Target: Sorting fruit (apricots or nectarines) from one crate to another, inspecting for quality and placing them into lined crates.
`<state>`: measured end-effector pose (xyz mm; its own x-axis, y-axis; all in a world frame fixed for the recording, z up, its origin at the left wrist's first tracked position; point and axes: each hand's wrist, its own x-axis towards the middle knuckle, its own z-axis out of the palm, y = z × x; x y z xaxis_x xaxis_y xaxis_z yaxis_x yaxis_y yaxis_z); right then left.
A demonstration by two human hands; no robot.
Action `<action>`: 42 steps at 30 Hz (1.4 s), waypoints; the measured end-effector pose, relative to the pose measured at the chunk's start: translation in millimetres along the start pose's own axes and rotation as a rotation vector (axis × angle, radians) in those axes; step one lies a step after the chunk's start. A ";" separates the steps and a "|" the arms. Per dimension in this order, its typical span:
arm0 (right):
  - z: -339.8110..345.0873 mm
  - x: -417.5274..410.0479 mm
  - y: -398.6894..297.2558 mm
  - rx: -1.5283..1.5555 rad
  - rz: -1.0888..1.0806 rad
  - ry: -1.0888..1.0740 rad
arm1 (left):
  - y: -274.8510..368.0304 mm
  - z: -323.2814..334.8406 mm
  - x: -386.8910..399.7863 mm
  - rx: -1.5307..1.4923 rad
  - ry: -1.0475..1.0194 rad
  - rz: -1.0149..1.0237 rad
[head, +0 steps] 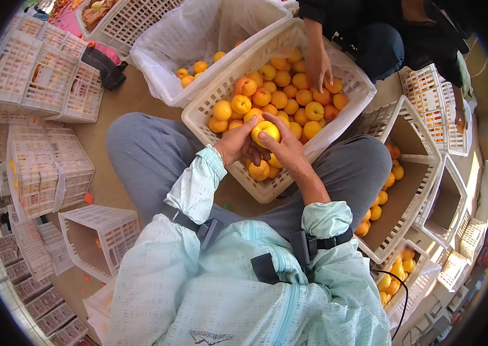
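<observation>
Between my two hands is a yellow-orange fruit, perhaps a peach or nectarine [266, 132], held above a white plastic crate [200, 120] full of similar fruit. My left hand [238, 140] has its thumb and fingers against the fruit's left side and underside. On the right side, my right hand [285, 145] presses its thumb on the front of the fruit, fingers around the back. Another person's hand [319, 67] reaches into the far right part of the same crate and touches the fruit there.
Behind the crate stands a liner-covered crate [157, 52] with a few fruits. Crates with cardboard and fruit [399, 207] and yellow fruit [393, 277] are at my right. Stacked crates [49, 164] and a tipped crate [101, 238] are at left. The other person's knee [380, 49] is near the far right corner.
</observation>
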<state>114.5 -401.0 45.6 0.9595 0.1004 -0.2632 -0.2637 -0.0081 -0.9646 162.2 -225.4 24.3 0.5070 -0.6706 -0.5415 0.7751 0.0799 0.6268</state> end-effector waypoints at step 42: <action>-18.2 13.5 -10.4 1.177 0.102 0.567 | 7.6 22.4 43.3 0.379 0.085 -0.008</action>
<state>131.9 -417.7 51.7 0.7618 -0.2814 -0.5835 0.0118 0.9066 -0.4218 181.7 -270.4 18.1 0.5430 -0.6053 -0.5821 0.5934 -0.2139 0.7760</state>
